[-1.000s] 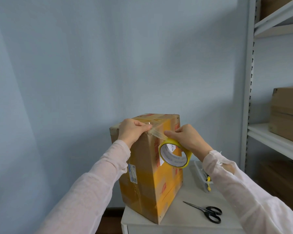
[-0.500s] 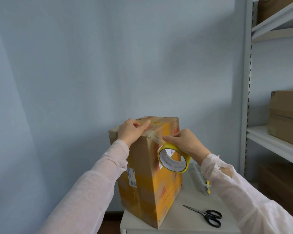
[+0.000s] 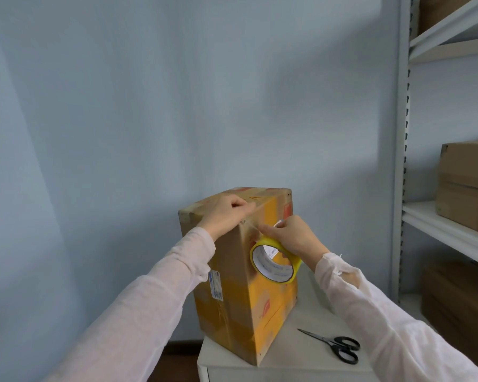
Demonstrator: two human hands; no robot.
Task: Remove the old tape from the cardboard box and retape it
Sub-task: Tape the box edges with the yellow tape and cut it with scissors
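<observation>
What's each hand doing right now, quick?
Left hand: open, pressing on the cardboard box top corner.
Right hand: closed around the tape roll.

I am seeing the cardboard box (image 3: 240, 274) standing upright on a small white table (image 3: 293, 365). My left hand (image 3: 223, 215) is pressing on the box's top near edge, while my right hand (image 3: 293, 236) is gripping the yellow tape roll (image 3: 275, 262) against the box's upper front corner. Black scissors (image 3: 335, 345) are lying on the table right of the box.
</observation>
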